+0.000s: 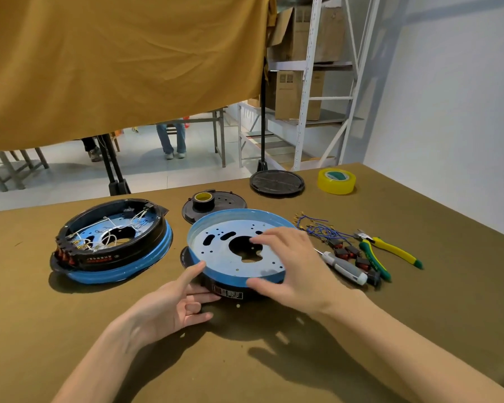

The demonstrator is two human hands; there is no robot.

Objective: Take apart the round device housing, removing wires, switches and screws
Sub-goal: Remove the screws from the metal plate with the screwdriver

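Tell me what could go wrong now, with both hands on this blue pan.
The blue pan sits tilted on its black base; lifting it may let it slip from the left hand and right hand. Its thin metal rim could cut fingers. The loose switches and wires beside it could get swept off.

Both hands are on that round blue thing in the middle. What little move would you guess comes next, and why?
Probably lifting the blue-rimmed metal plate off the black ring beneath it. The left hand steadies the near side, thumb against the rim, while the right hand spreads over the plate. The plate looks bare already: the blue wires and switches lie beside it, near the screwdriver.
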